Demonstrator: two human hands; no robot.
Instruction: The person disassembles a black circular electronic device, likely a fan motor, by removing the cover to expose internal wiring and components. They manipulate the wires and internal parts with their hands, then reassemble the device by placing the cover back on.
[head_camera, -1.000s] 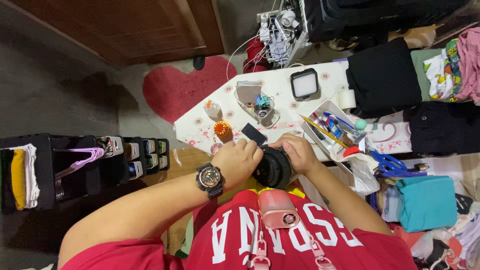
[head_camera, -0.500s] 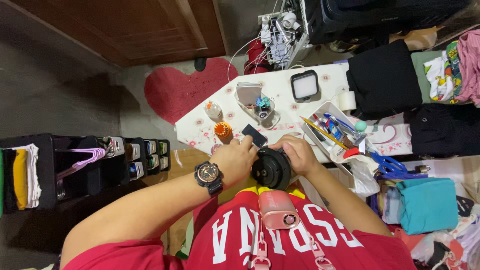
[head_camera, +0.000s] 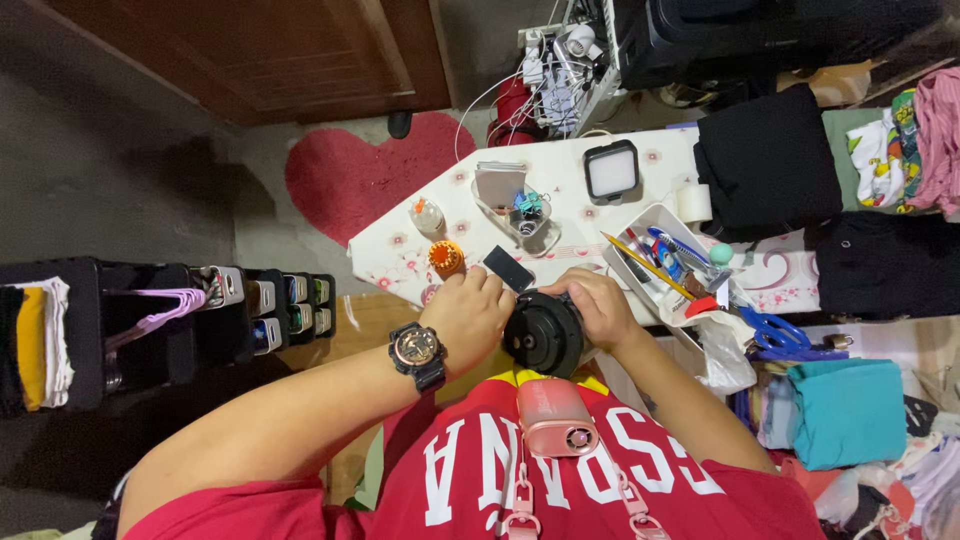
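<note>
**Both hands around the round black device**

I hold the round black device (head_camera: 543, 333) between my hands, just above my chest, at the near edge of the worktop (head_camera: 660, 170). My left hand (head_camera: 468, 315) is closed on its left side, my right hand (head_camera: 598, 305) is wrapped on its right side. I think it could slip and fall on the small black card (head_camera: 508, 268) or the orange bottle cap (head_camera: 446, 257) if one grip loosens.

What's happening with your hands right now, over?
Left hand and right hand both grip the round black device. Held above the white table. Nothing blocking.
</note>
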